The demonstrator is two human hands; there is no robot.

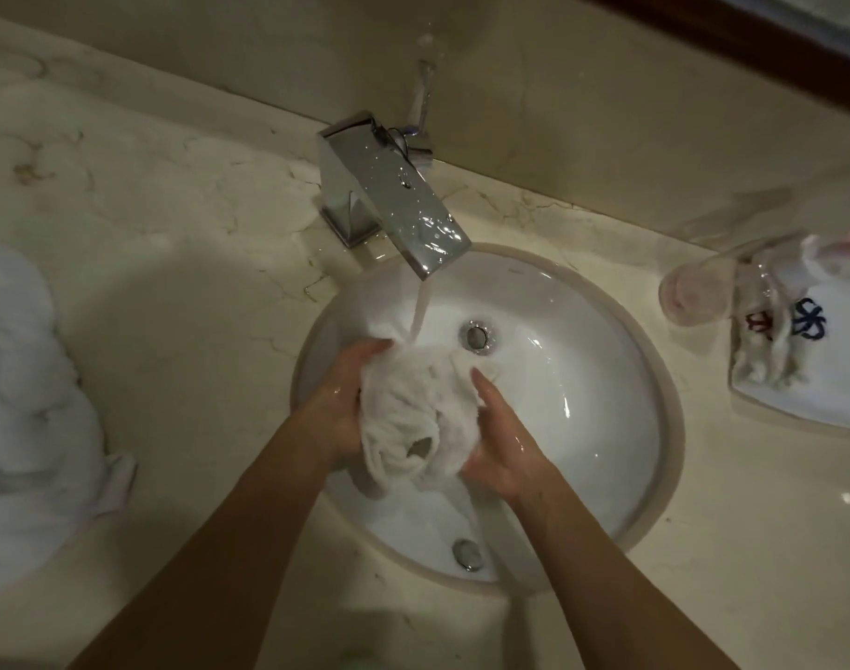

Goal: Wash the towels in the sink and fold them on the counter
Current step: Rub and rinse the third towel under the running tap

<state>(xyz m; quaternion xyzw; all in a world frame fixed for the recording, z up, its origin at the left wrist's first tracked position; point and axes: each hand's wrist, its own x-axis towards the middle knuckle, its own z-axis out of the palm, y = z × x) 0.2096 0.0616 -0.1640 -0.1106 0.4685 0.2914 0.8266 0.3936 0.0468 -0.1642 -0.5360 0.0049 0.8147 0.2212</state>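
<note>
- A person's left hand (344, 396) and right hand (503, 440) clasp a bunched white towel (408, 418) from either side, fingers curled into the wet cloth, above the round white sink (582, 379).
- Water runs from the square chrome faucet (394, 195) onto the towel's upper edge, just beside the left fingertips.
- A heap of white towels (31, 403) lies on the marble counter (171, 224) at far left, well apart from the basin.
- At right, a clear glass (698, 292) lies tipped beside a white tray (810, 379) holding a folded cloth (771, 350) with coloured embroidery.
</note>
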